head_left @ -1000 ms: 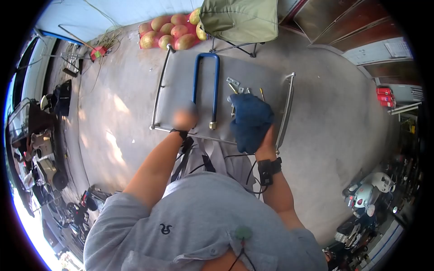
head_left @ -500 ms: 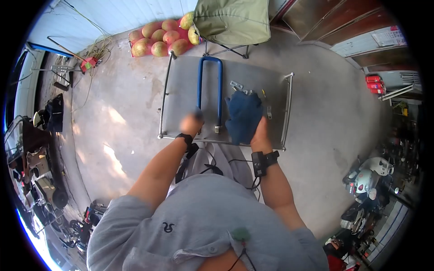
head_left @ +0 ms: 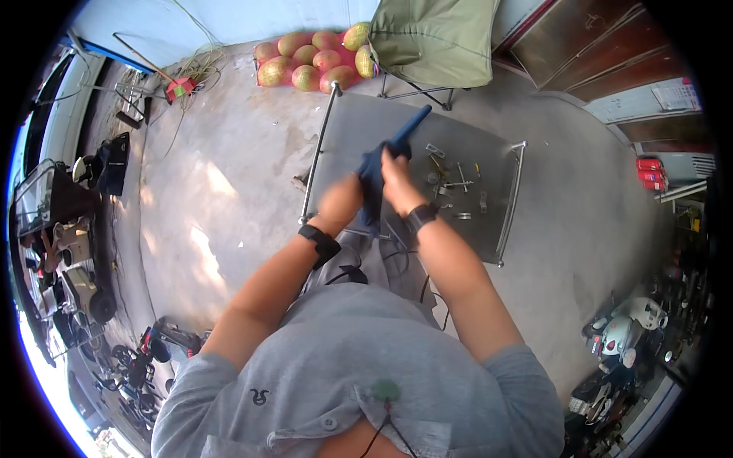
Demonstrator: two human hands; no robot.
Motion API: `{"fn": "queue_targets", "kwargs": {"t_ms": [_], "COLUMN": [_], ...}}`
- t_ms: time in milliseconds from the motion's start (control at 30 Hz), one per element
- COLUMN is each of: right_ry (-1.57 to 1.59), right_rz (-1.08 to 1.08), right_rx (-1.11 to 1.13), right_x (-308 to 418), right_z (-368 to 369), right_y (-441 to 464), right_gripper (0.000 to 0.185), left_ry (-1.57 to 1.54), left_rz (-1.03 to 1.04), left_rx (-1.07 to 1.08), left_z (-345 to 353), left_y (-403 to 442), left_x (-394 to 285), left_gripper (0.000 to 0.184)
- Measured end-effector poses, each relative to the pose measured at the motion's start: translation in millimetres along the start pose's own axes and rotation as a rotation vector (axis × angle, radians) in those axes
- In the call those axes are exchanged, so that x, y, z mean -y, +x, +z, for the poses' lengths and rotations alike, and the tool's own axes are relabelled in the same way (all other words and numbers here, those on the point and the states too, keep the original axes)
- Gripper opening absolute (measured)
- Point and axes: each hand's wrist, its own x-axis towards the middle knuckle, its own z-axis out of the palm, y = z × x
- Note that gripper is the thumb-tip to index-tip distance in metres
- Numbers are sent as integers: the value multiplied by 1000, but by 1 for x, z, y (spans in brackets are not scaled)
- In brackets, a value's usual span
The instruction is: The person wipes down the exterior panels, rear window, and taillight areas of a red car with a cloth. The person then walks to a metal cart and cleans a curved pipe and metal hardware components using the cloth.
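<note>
A blue U-lock shackle (head_left: 413, 124) is held up over the metal table, turned nearly edge-on and slanting to the upper right. A dark blue cloth (head_left: 372, 187) is wrapped about its middle and hangs below. My right hand (head_left: 395, 179) is closed on the cloth against the shackle. My left hand (head_left: 341, 202), smeared by motion, is closed at the lower left beside the cloth, at the shackle's lower part, which is hidden. Several small metal parts (head_left: 458, 183) lie on the table to the right of my hands.
The grey table (head_left: 355, 122) has raised metal rails (head_left: 513, 198) at its left and right sides. Behind it stand a green folding chair (head_left: 435, 46) and melons in red netting (head_left: 305, 61). Red fire extinguishers (head_left: 651, 174) stand at the right; motor scooters (head_left: 622, 336) are at the lower right.
The shackle has been lifted and turned from flat to edge-on. My right hand has brought the cloth left onto it, uncovering the small parts. The view has shifted slightly.
</note>
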Motion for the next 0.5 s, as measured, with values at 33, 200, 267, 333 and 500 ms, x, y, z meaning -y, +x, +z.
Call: {"fn": "queue_targets", "kwargs": {"t_ms": [33,200,267,333,500], "right_ry": [46,211,48,142,322], "right_rz": [-18,83,81,175,35], "right_rx": [-42,404,377,312,338], "right_x": [20,81,80,83,125], "right_z": [0,-40,-24,-5,10], "right_y": [20,110,81,40,-33], "right_gripper": [29,27,29,30,24], "left_ry": [-50,-184,-225,-247,-205], "left_rz": [-28,-218,-272,-201,-91], "left_rx": [19,187,232,206,291], "left_z": [-12,-31,-30,-26,-56], "left_y": [1,-24,-30,-40,-51], "left_x": [-5,-33,-23,-13,8], "left_gripper": [16,21,22,24,28]}}
